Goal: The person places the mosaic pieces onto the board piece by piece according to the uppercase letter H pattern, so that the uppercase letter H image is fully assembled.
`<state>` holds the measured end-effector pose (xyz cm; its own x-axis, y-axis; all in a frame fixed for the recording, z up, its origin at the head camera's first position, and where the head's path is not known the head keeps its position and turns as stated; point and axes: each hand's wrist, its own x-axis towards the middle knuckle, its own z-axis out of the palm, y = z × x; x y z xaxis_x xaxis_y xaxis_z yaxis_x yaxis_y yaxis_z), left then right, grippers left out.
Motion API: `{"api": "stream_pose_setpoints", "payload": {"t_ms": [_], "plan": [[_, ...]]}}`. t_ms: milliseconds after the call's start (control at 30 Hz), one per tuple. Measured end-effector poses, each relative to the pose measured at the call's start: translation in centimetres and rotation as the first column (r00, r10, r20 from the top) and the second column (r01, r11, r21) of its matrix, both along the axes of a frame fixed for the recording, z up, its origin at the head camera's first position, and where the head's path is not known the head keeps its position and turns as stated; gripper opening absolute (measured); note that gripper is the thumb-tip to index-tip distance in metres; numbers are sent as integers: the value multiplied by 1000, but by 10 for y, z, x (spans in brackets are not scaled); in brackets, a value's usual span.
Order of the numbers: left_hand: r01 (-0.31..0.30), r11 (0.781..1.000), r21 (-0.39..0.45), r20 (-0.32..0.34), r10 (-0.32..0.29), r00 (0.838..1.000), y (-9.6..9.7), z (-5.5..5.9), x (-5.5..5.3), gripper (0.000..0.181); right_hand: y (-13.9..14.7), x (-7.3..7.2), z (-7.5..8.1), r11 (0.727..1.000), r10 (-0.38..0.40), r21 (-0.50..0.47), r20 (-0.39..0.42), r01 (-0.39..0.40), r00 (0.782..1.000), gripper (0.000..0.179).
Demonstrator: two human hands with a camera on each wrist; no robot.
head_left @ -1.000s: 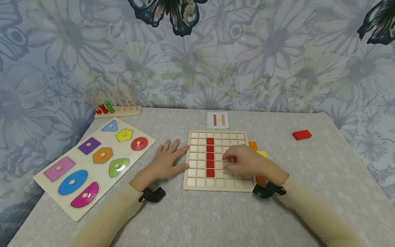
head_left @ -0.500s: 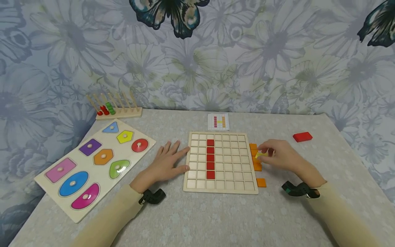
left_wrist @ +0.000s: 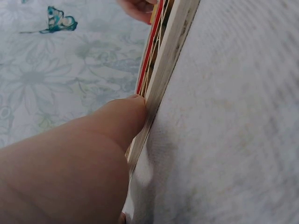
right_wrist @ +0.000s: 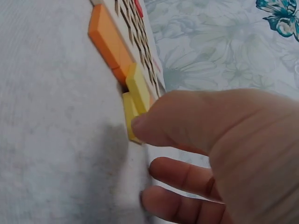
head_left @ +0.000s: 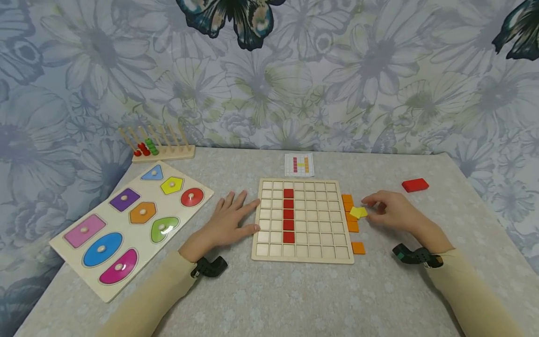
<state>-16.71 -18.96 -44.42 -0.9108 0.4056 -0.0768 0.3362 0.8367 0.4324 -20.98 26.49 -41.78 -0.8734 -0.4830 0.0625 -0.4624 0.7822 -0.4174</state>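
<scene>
A wooden grid board lies before me with a column of red square tiles set in it. My left hand rests spread on the table, thumb and index fingertip at the board's left edge; the left wrist view shows its thumb against that edge. My right hand is just right of two yellow tiles, thumb and index finger apart. In the right wrist view its thumb overlaps the lower yellow tile. The yellow tiles lie against several orange tiles along the board's right edge.
A single orange tile lies nearer me, by the board's right edge. Red tiles sit at the far right. A pattern card lies behind the board. At left are a shape puzzle and a peg stand with beads.
My right hand has left the board's grid, moved right to the yellow tiles, then drawn slightly away from them. The left hand has stayed in place.
</scene>
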Motion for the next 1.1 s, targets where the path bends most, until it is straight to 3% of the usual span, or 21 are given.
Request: {"api": "stream_pose_setpoints", "payload": {"t_ms": [467,867,1100], "plan": [[-5,1000,-4,0,5,1000,0,-1,-1,74,1,-3,-11,998,24,-65,6,-24,1000,31],[-2,1000,-8,0,2,1000,0,-2,-1,74,-2,-1,-12,999,-44,-30,21,45,999,23],[6,1000,8,-5,-6,1000,0,1,1,72,0,-2,-13,999,-29,-39,-30,28,999,22]]}}
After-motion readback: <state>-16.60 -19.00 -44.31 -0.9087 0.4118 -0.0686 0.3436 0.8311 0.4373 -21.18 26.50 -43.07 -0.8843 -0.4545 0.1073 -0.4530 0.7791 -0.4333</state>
